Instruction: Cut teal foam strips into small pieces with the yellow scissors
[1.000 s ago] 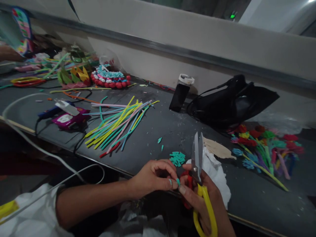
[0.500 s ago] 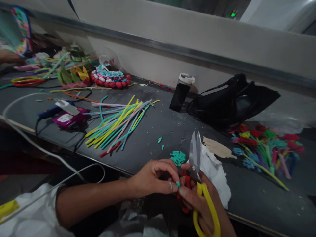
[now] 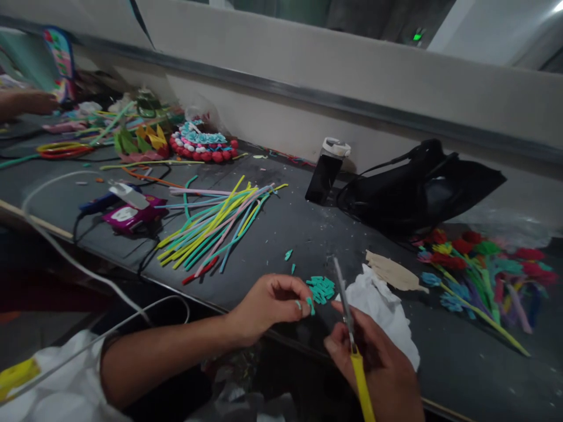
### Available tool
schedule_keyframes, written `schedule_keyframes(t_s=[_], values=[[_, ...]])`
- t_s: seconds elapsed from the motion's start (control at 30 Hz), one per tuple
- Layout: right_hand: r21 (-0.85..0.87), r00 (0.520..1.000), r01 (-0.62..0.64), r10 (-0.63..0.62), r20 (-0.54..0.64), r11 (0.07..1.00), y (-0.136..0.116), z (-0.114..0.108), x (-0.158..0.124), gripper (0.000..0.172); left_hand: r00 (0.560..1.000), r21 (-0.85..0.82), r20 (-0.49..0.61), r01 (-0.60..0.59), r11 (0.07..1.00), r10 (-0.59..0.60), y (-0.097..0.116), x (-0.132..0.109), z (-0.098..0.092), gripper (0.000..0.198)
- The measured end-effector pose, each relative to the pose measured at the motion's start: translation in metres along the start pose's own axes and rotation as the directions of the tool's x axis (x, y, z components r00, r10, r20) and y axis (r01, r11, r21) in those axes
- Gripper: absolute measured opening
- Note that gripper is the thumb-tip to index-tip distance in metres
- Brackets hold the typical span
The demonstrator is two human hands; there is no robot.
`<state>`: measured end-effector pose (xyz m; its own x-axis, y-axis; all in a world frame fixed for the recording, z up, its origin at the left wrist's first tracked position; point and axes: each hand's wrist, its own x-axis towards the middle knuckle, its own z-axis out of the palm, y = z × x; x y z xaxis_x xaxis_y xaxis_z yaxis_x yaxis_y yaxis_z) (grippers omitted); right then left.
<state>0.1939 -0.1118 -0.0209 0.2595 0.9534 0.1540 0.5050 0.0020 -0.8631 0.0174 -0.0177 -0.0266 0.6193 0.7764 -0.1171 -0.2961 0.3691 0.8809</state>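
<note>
My left hand [image 3: 272,302] is closed in a pinch on a small green strip piece [image 3: 312,306] between thumb and fingertips. Just beyond it lies a little pile of cut green pieces [image 3: 321,289] on the table. My right hand [image 3: 378,351] grips a pair of scissors [image 3: 360,378] with a yellow handle, seen edge-on, blades pointing up and away. A gap separates the scissors from the left hand. Two loose green bits [image 3: 288,255] lie past the pile. A crumpled white cloth or tissue [image 3: 380,305] sits beyond the right hand.
A bundle of coloured fuzzy sticks [image 3: 220,225] lies left of centre, beside a purple device [image 3: 127,217] and a white cable [image 3: 88,264]. Farther back stand a bottle [image 3: 325,176] and a black bag [image 3: 404,187]. Fuzzy flowers [image 3: 484,269] lie right. Another person's hand [image 3: 35,102] shows far left.
My hands have moved apart. The scissors have turned from broadside to edge-on, and the red item by my right hand no longer shows. The green piece stays in my left fingertips.
</note>
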Motion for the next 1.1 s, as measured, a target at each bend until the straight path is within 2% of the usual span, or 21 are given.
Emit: schedule_keyframes(t_s=[0.07,0.13,0.23,0.4,0.53,0.73,0.9,1.1], values=[[-0.201,0.983,0.174,-0.183,-0.028,0.964,0.007,-0.003,0.002,0.034,0.999,0.019,-0.032,-0.032,0.999,0.033,0.008,0.002,-0.005,0.012],[-0.342,0.958,0.279,-0.286,0.032,0.897,0.013,-0.005,0.003,0.035,0.997,0.034,-0.042,-0.07,0.997,0.072,0.015,0.004,-0.008,0.012],[-0.451,0.938,0.347,-0.311,0.155,0.822,0.017,-0.005,0.004,0.036,0.991,0.043,-0.074,-0.105,0.994,0.108,0.022,0.005,-0.012,0.014],[-0.56,0.919,0.389,-0.345,0.189,0.731,0.025,-0.005,0.003,0.038,0.989,0.075,-0.101,-0.1,0.992,0.107,0.024,0.005,-0.013,0.016],[-0.58,0.895,0.43,-0.413,0.171,0.692,0.034,-0.005,0.002,0.042,0.986,0.085,-0.143,-0.07,0.994,0.082,0.024,0.005,-0.011,0.016],[-0.535,0.91,0.405,-0.387,0.151,0.742,0.036,-0.004,-0.002,0.04,0.982,0.075,-0.184,-0.027,0.997,0.04,0.025,0.005,-0.008,0.015],[-0.52,0.881,0.461,-0.442,0.17,0.719,0.043,-0.004,-0.004,0.043,0.979,0.049,-0.204,-0.015,0.999,0.025,0.026,0.005,-0.007,0.013],[-0.528,0.867,0.468,-0.485,0.117,0.709,0.039,0.001,-0.005,0.038,0.978,0.03,-0.208,-0.003,1.0,0.009,0.027,0.003,-0.005,0.017]])
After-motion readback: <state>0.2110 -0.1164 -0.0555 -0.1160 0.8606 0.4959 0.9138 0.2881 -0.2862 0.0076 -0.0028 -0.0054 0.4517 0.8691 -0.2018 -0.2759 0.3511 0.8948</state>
